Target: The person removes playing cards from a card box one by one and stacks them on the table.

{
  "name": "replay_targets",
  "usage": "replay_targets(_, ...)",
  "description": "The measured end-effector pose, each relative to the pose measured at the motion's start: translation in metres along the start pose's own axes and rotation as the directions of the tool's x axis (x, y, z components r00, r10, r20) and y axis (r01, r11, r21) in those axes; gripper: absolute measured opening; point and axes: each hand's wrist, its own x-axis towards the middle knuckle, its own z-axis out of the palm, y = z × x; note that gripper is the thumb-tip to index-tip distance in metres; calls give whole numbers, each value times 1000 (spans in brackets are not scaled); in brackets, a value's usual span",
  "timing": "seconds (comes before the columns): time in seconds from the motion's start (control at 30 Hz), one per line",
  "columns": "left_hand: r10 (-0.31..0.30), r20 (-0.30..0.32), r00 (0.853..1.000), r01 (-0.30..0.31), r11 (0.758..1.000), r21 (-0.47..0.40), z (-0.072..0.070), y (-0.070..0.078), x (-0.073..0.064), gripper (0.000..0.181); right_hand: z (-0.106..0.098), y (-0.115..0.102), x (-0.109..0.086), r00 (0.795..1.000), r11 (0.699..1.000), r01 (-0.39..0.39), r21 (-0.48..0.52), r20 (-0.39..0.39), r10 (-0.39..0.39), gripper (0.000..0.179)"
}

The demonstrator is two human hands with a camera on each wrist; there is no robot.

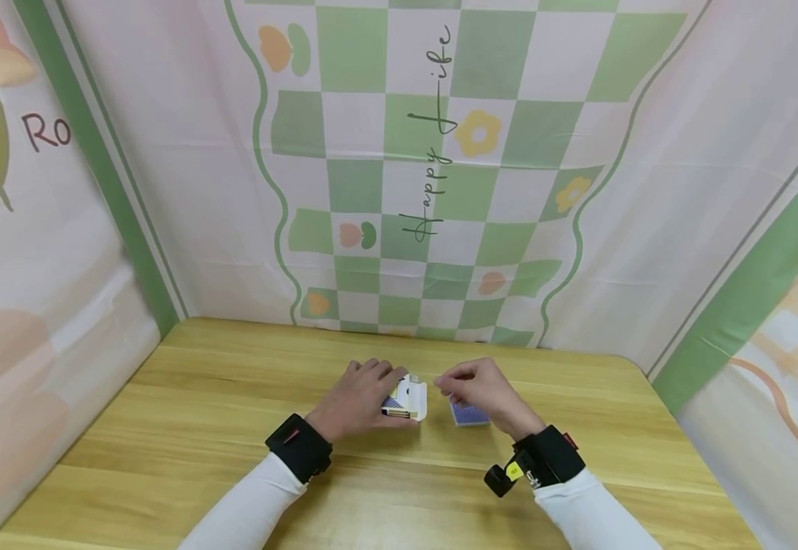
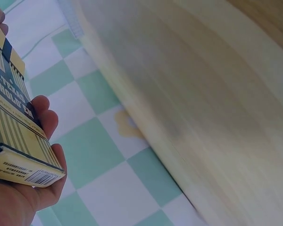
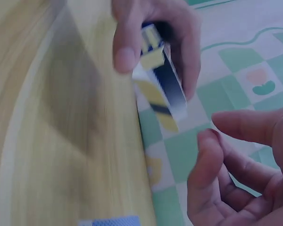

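Note:
My left hand [image 1: 360, 396] grips a playing card box [image 1: 411, 399] above the table, its white flaps open toward the right. In the left wrist view the box [image 2: 19, 110] is cream and dark blue, lettered "Texas Hold'em", with a barcode on its end. Fingers and thumb wrap its sides. My right hand [image 1: 488, 391] hovers just right of the box, fingers bent and thumb slightly apart from the forefinger, holding nothing in the right wrist view. Below it lies a deck of blue-backed cards [image 1: 470, 415], partly covered by that hand; its edge [image 3: 115, 221] shows at the right wrist view's bottom.
The wooden table [image 1: 234, 382] ends at a hanging cloth [image 1: 415, 183] with green and white checks behind it. More printed cloth hangs at the left and right sides. Black bands [image 1: 300, 447] sit on both wrists, the right one carrying a small camera [image 1: 499, 480].

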Motion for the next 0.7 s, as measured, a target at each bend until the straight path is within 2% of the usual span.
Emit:
replay_targets(0.1, -1, 2, 1000, 1, 1000, -8, -1, 2, 1, 79, 4, -4, 0, 997, 997, -22, 67, 76, 17, 30)
replay_targets(0.27, 0, -6, 1000, 0, 1000, -19, -2, 5, 1, 78, 12, -5, 3, 993, 998, 1, 57, 118, -8, 25)
replay_targets(0.4, 14, -23, 1000, -14, 1000, -17, -1, 6, 1, 78, 15, -3, 5, 994, 1000, 25, 14, 111, -27, 23)
replay_targets(0.7, 48, -48, 998, -48, 999, 8, 0, 9, 3, 78, 20, -6, 6, 998, 997, 15, -79, 64, -10, 23)
